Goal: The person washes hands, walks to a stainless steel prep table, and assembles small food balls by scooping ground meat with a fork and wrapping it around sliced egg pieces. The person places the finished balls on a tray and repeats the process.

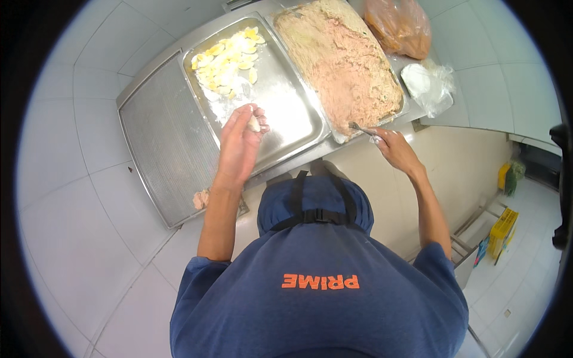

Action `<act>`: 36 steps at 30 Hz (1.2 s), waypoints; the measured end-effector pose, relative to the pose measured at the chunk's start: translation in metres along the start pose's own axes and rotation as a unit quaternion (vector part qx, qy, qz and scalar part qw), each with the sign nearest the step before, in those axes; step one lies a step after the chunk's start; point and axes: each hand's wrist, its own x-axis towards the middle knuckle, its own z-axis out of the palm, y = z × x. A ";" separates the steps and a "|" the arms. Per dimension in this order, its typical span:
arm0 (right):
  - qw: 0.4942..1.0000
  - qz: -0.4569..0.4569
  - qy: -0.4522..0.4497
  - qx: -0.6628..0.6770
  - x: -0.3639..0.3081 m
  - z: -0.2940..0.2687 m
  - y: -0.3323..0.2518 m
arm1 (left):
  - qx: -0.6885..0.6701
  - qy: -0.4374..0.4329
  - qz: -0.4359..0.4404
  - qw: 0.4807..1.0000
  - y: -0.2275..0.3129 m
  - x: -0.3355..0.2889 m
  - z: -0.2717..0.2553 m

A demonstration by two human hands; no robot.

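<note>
My left hand [242, 134] is above the near part of a metal tray [292, 101], its fingers closed around a pale, flour-dusted piece of egg [255, 124]. Farther back in the same tray lie several boiled egg pieces [230, 59] in white flour. My right hand [394, 148] grips a metal spoon [361, 128]; its tip touches the near edge of the pink minced meat mixture [337, 65]. That mixture fills a second tray to the right. The spoon's bowl is partly hidden in the meat.
A ridged metal tray [167, 131] stands at the left, with one lump of minced meat [202, 199] at its near corner. A bag of orange-brown food [399, 27] and a clear bag with white contents [428, 86] sit at the right. A yellow crate [502, 231] is low at right.
</note>
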 end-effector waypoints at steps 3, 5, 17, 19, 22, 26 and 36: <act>0.995 -0.002 0.080 0.059 -0.013 -0.015 -0.044 | -0.049 -0.023 0.008 0.998 -0.008 0.001 0.016; 0.974 -0.092 0.189 0.079 -0.020 -0.014 -0.076 | -0.089 -0.053 0.011 0.995 -0.013 0.001 0.039; 0.921 -0.163 0.355 0.009 -0.028 0.018 -0.140 | -0.304 -0.120 -0.017 0.945 0.009 -0.038 0.146; 0.925 -0.159 0.345 0.003 -0.027 0.019 -0.139 | -0.305 -0.115 -0.005 0.945 0.011 -0.039 0.145; 0.926 -0.158 0.344 0.011 -0.027 0.020 -0.137 | -0.308 -0.106 0.005 0.946 0.015 -0.039 0.139; 0.913 -0.183 0.364 0.010 -0.026 0.020 -0.135 | -0.307 -0.087 0.006 0.948 0.019 -0.036 0.130; 0.921 -0.187 0.341 0.014 -0.018 0.019 -0.130 | -0.321 -0.102 0.012 0.941 0.017 -0.034 0.131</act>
